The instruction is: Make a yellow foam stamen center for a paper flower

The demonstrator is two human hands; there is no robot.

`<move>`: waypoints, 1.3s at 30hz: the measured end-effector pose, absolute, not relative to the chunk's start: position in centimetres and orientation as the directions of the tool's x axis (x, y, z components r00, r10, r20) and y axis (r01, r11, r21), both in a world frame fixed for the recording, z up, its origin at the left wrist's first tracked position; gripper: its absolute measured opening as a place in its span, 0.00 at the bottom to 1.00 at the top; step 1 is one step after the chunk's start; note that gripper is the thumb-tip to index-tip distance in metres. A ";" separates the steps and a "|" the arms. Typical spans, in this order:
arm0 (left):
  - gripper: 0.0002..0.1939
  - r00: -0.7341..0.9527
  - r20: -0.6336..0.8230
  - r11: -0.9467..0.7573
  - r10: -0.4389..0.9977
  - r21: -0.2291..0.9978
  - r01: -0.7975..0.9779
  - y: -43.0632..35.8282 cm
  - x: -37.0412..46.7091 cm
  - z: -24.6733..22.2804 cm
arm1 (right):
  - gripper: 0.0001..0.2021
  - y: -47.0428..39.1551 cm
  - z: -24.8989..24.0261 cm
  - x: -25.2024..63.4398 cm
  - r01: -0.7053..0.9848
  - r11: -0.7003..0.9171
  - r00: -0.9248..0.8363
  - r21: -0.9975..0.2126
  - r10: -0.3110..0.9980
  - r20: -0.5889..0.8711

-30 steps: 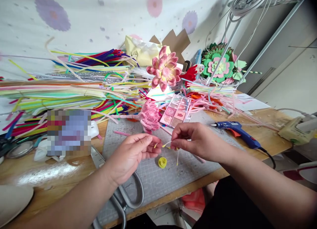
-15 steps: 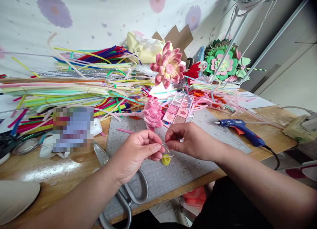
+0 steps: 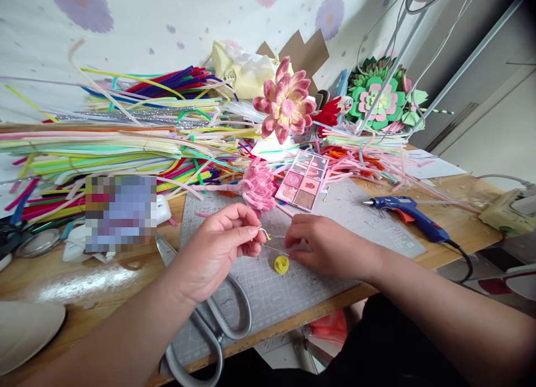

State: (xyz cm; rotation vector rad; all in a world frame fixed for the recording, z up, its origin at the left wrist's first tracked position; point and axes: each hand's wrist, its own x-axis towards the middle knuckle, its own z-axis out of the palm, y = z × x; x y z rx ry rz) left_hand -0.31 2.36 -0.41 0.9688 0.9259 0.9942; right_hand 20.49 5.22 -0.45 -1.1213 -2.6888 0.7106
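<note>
Between thumb and fingertips, my left hand pinches a thin pale wire, which curves up in a small loop and has a bit of yellow on it. To its right, my right hand has bent fingers beside thin strands; whether its fingertips grip one is hidden. A small yellow coil lies on the grey cutting mat just below and between the hands. Behind them is a pink fuzzy flower with a wrapped stem, lying on its side. The large scissors lie under my left wrist.
A pink palette sits at the mat's back, near an upright pink-yellow flower. The blue glue gun lies right, its cable trailing off the edge. Bundles of coloured pipe cleaners fill the back left.
My hands have moved apart, with my left hand shifting left and keeping the wire. My right hand's fingers have loosened and turned downward. The view has shifted slightly.
</note>
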 end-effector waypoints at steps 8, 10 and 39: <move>0.03 0.255 -0.180 0.235 0.950 0.950 -0.207 2.4 -0.4 -0.4 | 0.07 5.0 -1.6 18.3 0.730 0.578 -0.629 -0.365 0.777 -0.030; 0.03 0.259 -0.177 0.233 0.949 0.951 -0.202 2.4 -0.5 -0.4 | 0.06 5.0 -2.0 17.7 0.731 0.576 -0.621 -0.367 0.784 -0.008; 0.04 0.179 -0.123 0.116 0.976 0.992 0.048 2.2 0.4 -0.4 | 0.04 3.7 1.2 17.5 0.651 0.598 -0.541 -0.468 0.797 0.267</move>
